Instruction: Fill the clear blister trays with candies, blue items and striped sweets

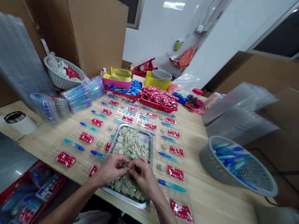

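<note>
Over a metal tray (146,205) full of small striped green-and-orange pieces (133,143), my two hands meet. My left hand (112,169) and my right hand (143,173) pinch one small striped piece (126,166) between their fingertips. Fingers partly cover it, so its exact shape is hard to make out. Around the tray lie rows of clear plastic trays, each with a blue pen (172,186) and a red patterned packet (181,210). Some of these also hold a small striped piece (160,167).
A grey basket of blue pens (204,151) stands at the right. Behind are a red basket of red packets (162,108), a pink-and-gold tin (117,83) and stacked clear trays (76,97). A white cup (24,124) lies near the left edge; below is a red crate (61,181).
</note>
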`<state>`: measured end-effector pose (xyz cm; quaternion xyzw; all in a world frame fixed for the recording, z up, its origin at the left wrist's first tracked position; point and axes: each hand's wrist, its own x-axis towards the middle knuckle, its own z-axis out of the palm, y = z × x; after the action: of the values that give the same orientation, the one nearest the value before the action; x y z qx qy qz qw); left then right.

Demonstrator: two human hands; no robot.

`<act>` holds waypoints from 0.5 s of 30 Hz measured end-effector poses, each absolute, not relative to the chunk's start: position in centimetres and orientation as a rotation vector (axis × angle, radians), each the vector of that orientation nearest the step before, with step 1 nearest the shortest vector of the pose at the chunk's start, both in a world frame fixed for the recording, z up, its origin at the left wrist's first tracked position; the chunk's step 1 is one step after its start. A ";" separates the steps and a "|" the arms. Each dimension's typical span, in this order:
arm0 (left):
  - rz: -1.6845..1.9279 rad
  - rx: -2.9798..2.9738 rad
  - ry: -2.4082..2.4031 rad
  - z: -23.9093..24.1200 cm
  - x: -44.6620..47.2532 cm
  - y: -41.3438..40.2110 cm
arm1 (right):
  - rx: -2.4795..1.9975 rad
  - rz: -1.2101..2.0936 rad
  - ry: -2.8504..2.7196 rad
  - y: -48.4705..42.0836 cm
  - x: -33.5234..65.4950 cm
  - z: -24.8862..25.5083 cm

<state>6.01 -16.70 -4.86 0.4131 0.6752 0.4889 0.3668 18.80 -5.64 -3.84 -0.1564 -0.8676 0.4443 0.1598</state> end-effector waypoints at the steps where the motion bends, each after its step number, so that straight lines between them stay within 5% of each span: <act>1: 1.266 1.059 1.741 -4.8 6.1 -16.7 | -0.467 1.235 -2.483 -5.7 18.8 -3.9; 15: 1.312 0.961 1.865 -5.7 6.2 -17.0 | -0.339 0.755 -2.598 -6.3 20.7 -4.9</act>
<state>6.18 -17.02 -5.70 0.3669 0.7122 0.5009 0.3276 20.73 -6.34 -4.89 -0.1217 -0.9324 0.2708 0.2060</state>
